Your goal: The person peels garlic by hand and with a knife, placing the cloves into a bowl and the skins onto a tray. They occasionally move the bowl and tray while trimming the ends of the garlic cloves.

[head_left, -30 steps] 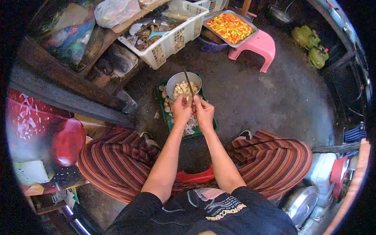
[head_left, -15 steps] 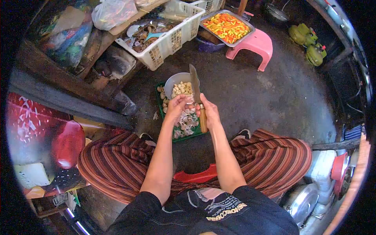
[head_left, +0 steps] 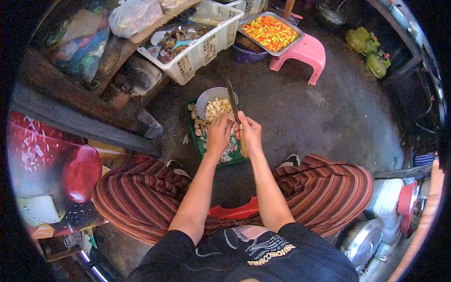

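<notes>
My right hand (head_left: 250, 135) is closed around the wooden handle of a kitchen knife (head_left: 232, 97). Its blade points up and away, its edge seen thin along the bowl's right side. Beside it, my left hand (head_left: 219, 136) reaches low at the near rim of a pale bowl (head_left: 202, 101), back of the hand up. Those fingers are bent together, and whatever is in them is hidden. Peeled garlic cloves (head_left: 217, 107) fill part of the bowl. It stands on a green tray (head_left: 192, 123) with unpeeled garlic (head_left: 198, 127) on the left and loose skins (head_left: 225, 157) nearer me.
A white plastic crate (head_left: 206, 49) stands beyond the tray, on the left. Chillies (head_left: 271, 32) lie in a metal tray by a pink stool (head_left: 307, 54). Green gas cylinders (head_left: 371, 54) stand at far right. A metal lid (head_left: 364, 244) is near my right side.
My left hand has turned over, from held up near the blade to palm down at the bowl's near edge. The knife blade has rolled, its broad side now less visible.
</notes>
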A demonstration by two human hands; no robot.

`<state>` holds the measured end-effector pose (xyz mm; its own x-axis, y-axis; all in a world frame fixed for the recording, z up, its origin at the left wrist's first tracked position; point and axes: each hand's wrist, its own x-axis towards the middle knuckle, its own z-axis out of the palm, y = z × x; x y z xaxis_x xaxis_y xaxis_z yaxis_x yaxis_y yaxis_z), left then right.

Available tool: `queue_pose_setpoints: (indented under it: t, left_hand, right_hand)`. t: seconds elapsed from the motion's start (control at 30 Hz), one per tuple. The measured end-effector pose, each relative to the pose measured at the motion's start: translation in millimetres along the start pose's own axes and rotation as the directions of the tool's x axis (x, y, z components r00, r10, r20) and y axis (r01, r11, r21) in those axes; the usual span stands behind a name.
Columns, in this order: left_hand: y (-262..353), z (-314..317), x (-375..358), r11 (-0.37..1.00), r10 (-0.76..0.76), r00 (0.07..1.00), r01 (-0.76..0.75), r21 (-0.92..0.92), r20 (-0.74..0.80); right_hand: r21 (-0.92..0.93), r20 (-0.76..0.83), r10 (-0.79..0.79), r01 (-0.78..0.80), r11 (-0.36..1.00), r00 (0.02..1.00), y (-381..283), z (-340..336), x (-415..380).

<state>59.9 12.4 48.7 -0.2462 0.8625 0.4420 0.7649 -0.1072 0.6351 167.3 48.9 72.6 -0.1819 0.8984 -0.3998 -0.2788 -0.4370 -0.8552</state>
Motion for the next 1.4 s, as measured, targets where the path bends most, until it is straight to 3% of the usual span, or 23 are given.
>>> queue_pose_setpoints:
  t: [0.1,0.17,0.2,0.23,0.27,0.3,0.33,0.37,0.43,0.47,0.53,0.67,0.77,0.8,0.83,0.93,1.0,1.27,1.37,1.4]
  left_hand:
    - [2,3,-2,1.0,0.013,1.0,-0.013,-0.014,0.012]
    - [2,5,-2,0.901,-0.286,0.952,0.306,-0.307,0.112]
    - [1,6,-1,0.901,-0.287,0.951,0.308,-0.305,0.111]
    - [-1,6,2,0.685,-0.368,0.92,0.365,-0.63,0.134]
    - [-3,5,5,0.366,-0.43,0.884,0.356,-0.86,0.183]
    - [-6,2,8,0.259,-0.445,0.867,0.365,-0.894,0.224]
    - [-9,-1,10,0.264,-0.451,0.866,0.362,-0.894,0.217]
    - [-13,-3,12,0.154,-0.473,0.838,0.382,-0.911,0.272]
    - [-21,-11,10,-0.067,-0.469,0.807,0.373,-0.926,0.359]
    - [-27,-12,8,-0.067,-0.472,0.806,0.372,-0.926,0.358]
    - [-38,-10,7,-0.08,-0.466,0.776,0.442,-0.893,0.426]
    - [-38,-11,9,-0.13,-0.457,0.767,0.443,-0.887,0.45]
    - [-41,-8,7,-0.157,-0.475,0.759,0.425,-0.891,0.446]
    - [-37,-9,7,-0.128,-0.499,0.748,0.436,-0.891,0.438]
    - [-33,-10,6,-0.099,-0.522,0.737,0.449,-0.888,0.43]
    - [-28,-11,7,-0.065,-0.531,0.719,0.493,-0.868,0.448]
    - [-30,-9,5,-0.082,-0.503,0.728,0.495,-0.865,0.465]
    - [-32,-3,3,-0.068,-0.465,0.765,0.47,-0.88,0.445]
    - [-23,-1,6,-0.042,-0.503,0.769,0.435,-0.9,0.395]
    - [-22,0,6,0.024,-0.517,0.771,0.447,-0.894,0.371]
  right_hand:
    - [-0.01,-0.032,-0.011,0.011,1.0,0.999,7,-9,5]
    - [-0.012,-0.045,-0.007,0.006,1.0,0.999,13,-16,8]
    - [-0.054,-0.08,-0.036,0.032,0.998,0.996,16,-19,9]
    - [-0.096,-0.111,-0.068,0.057,0.994,0.991,18,-22,10]
    - [-0.096,-0.104,-0.066,0.056,0.994,0.992,21,-26,13]
    - [-0.279,-0.111,-0.104,0.07,0.958,0.988,24,-30,17]
    - [-0.453,-0.109,-0.143,0.079,0.888,0.984,29,-31,20]
    - [-0.453,-0.101,-0.14,0.08,0.888,0.985,30,-28,19]
    - [-0.722,0.02,-0.38,0.276,0.634,0.925,34,-22,16]
    - [-0.722,0.022,-0.378,0.276,0.634,0.926,36,-22,15]
    - [-0.836,0.101,-0.443,0.318,0.448,0.891,39,-22,12]
    - [-0.868,0.119,-0.37,0.277,0.411,0.922,40,-20,11]
    - [-0.825,0.156,-0.481,0.382,0.417,0.863,37,-13,13]
    - [-0.594,0.141,-0.305,0.327,0.735,0.942,26,-6,9]
    - [-0.29,0.189,-0.122,0.174,0.941,0.974,18,0,4]
    - [-0.219,0.319,-0.088,0.164,0.962,0.944,12,9,-3]
    - [-0.202,0.317,-0.094,0.164,0.966,0.944,16,8,-3]
    - [-0.107,0.232,0.123,-0.1,0.989,0.965,21,-2,5]
    - [-0.124,0.256,0.127,-0.098,0.987,0.958,17,-2,5]
    - [-0.125,0.256,0.127,-0.097,0.987,0.958,14,-2,3]
